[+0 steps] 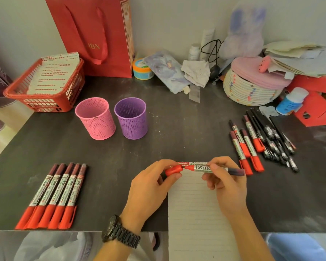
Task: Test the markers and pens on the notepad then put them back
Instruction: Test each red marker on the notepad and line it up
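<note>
Within right hand pinch, marker (level)

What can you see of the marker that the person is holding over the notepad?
The marker lies level, crosswise above the top edge of the lined notepad. Its barrel looks silver with a black-lettered label beginning "ZHE", a red collar at the tip end and a dark maroon rear end. The right hand grips the barrel; the left hand pinches its red plastic-looking cap at the tip. Whether the cap is fully seated or just apart cannot be told.
</note>
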### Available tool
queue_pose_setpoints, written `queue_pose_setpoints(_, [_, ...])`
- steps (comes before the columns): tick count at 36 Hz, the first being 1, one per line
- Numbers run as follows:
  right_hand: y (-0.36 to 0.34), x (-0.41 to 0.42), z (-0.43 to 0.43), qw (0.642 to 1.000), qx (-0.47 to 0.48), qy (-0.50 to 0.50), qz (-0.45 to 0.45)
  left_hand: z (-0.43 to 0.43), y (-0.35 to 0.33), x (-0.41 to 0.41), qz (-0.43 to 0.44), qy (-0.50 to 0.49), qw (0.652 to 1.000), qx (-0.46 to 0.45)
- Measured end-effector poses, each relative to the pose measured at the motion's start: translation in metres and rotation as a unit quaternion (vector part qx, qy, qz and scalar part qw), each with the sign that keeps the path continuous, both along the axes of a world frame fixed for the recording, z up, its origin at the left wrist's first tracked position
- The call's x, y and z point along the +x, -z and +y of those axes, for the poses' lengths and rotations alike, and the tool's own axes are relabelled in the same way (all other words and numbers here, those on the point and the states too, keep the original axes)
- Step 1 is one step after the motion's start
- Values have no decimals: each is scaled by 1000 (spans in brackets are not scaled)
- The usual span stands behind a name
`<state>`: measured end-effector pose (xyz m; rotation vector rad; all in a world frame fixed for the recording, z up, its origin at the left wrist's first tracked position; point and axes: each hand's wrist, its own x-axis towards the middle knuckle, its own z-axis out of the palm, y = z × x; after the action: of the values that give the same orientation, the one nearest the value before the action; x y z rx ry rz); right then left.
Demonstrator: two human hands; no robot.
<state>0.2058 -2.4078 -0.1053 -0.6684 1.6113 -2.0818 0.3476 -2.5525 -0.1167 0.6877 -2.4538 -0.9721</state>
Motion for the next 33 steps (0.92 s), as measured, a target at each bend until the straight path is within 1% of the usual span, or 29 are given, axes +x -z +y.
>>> queue_pose_setpoints(6, [-3, 4, 0, 992, 85, -37, 82, -1, -1, 0, 21, 28, 999, -4])
queue_pose_setpoints(11, [-9, 2, 1, 988, 110, -49, 92, -7, -2, 3, 79, 22, 993, 89])
queue_pose_setpoints(15, [-19, -1, 1, 983, 131, -90, 89, -11, -8, 7, 100, 36, 987, 122])
queue_pose_setpoints(22, [-39, 8, 11, 952, 210, -127, 182, -13, -26, 20, 98, 54, 985, 132])
queue_pose_setpoints(25, [-45, 23, 12, 947, 215, -122, 202, -11, -41, 22, 121, 54, 974, 184])
queue_pose_setpoints(27, [-47, 36, 11, 953, 207, -116, 189, -10, -51, 22, 169, 53, 954, 242])
queue_pose_setpoints(29, [-47, 49, 10, 961, 196, -106, 163, -8, -62, 21, 239, 42, 918, 313])
queue_pose_setpoints(30, [-47, 56, 9, 966, 190, -103, 145, -8, -69, 21, 276, 29, 890, 363])
queue_pose_setpoints(31, [-47, 62, 8, 969, 185, -101, 126, -6, -76, 20, 308, 13, 853, 422])
queue_pose_setpoints(33, [-46, 75, 5, 974, 183, -99, 95, -5, -86, 19, 354, -4, 768, 534])
